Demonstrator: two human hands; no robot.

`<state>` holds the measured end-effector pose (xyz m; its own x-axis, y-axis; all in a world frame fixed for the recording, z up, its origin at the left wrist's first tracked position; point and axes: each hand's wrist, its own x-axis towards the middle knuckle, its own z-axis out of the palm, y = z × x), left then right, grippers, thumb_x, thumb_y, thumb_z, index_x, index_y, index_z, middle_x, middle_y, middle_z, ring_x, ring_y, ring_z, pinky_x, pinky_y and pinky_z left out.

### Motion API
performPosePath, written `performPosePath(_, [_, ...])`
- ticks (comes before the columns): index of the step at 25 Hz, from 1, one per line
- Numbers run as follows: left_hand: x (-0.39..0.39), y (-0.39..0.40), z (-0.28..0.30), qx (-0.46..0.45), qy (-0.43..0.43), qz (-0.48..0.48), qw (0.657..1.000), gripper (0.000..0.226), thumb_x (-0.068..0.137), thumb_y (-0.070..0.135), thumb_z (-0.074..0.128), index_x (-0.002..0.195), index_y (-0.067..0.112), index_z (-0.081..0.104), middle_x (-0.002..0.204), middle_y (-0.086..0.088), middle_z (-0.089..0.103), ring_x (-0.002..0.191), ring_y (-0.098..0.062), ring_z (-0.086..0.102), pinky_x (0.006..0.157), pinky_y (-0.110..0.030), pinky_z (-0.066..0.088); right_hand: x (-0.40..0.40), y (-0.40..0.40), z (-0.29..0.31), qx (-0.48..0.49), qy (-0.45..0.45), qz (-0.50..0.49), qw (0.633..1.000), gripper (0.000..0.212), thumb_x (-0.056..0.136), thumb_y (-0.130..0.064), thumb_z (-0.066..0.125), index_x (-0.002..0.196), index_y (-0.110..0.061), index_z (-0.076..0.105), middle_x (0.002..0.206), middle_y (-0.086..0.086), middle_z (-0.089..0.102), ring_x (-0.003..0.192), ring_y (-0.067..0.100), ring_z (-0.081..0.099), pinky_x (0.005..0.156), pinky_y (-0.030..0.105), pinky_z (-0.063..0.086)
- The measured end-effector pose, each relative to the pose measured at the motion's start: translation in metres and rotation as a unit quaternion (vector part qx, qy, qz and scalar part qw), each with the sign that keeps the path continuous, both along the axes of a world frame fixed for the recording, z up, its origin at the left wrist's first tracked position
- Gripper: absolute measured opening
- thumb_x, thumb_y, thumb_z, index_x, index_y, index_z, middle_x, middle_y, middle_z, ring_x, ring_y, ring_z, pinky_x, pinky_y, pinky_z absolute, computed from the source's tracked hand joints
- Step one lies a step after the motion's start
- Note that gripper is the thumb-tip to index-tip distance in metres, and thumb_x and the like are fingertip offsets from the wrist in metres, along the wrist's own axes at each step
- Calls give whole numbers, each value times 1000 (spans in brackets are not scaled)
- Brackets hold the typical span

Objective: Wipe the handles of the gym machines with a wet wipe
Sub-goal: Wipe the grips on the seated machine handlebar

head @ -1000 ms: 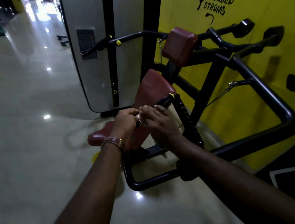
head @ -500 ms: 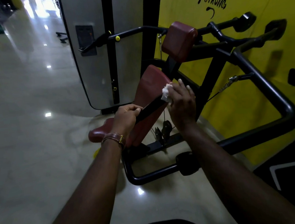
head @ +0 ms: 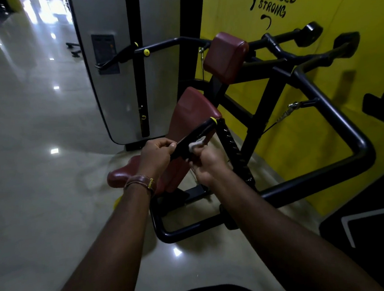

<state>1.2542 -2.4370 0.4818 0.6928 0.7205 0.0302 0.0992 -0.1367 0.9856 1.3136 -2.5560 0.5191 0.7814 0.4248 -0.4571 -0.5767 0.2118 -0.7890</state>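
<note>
Presently, left hand (head: 158,154) gripped the black handle (head: 194,138); right hand (head: 207,161) pinched the wet wipe (head: 196,143) against it. Far handles (head: 309,33) apparently remained unwiped.

Left of the machine the polished floor (head: 38,182) lies open, from the near edge to the far hallway. Right of the handle (head: 194,135), the black frame (head: 337,118) loops against the yellow wall (head: 378,82), closing that side. The maroon seat (head: 184,122) stands just behind the handle; the grey weight-stack cover (head: 116,82) blocks the far middle.
</note>
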Motion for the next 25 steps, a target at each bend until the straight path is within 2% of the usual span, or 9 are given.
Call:
performPosePath(4, [0,0,2,5,16,1,1000,18,87,10,63,81,19,77,83,-2,73,81,-14,65,77,-29,50,20,7,22,61,-28,-152,986,18,96,-6,54,83,-11,65,78,2,65,77,6,57,77,30,55])
performPosePath(7, [0,4,2,-21,13,0,1000,26,84,3,58,76,21,76,82,-6,73,80,-19,66,77,-33,53,-18,9,5,-79,-91,-74,990,14,93,-8,61,82,-9,69,70,2,65,62,12,60,51,22,52])
performPosePath(11, [-1,3,4,-62,1,-6,998,31,79,-5,51,77,14,75,86,-15,74,79,-25,67,78,-37,55,-47,1,-21,-184,-220,31,958,19,92,-24,65,78,-15,75,72,1,73,72,17,71,72,40,61])
performPosePath(13, [-1,8,2,-71,3,-26,997,33,80,-7,50,78,14,76,90,-20,73,87,-33,68,87,-44,54,-38,-10,-18,-251,-424,-22,870,18,93,-25,61,86,-16,74,75,-1,72,71,14,69,64,34,57])
performPosePath(16, [-2,14,-1,-95,1,-57,994,32,81,-11,48,83,6,76,95,-25,71,96,-42,67,94,-49,53,-17,-23,-12,-390,-735,-47,553,34,92,-18,46,119,-11,66,114,6,69,107,21,65,84,32,51])
performPosePath(18, [-2,14,0,-139,-20,-68,988,33,79,-15,46,83,3,74,93,-27,70,89,-40,67,87,-45,55,-7,-13,-19,-452,-801,84,382,51,88,-24,43,134,-4,54,139,15,54,135,31,46,109,50,37])
performPosePath(20, [-4,11,0,-148,-25,-69,986,37,77,-16,44,81,4,74,87,-26,69,83,-36,65,77,-39,55,1,-6,-31,-462,-828,175,267,55,87,-26,48,135,-1,52,144,20,48,140,35,37,114,58,26])
performPosePath(22, [-4,11,-1,-135,-20,-61,989,38,80,-14,45,80,8,76,89,-22,71,86,-35,67,82,-40,55,22,-9,-21,-455,-846,158,231,49,90,-25,37,127,-1,58,136,20,56,136,34,43,113,58,29])
performPosePath(25, [-5,15,-3,-88,14,-46,995,38,84,-8,48,78,16,77,89,-15,74,91,-30,68,86,-38,54,47,-17,3,-502,-809,83,295,41,92,-19,38,121,-4,62,125,14,62,136,33,44,112,56,28])
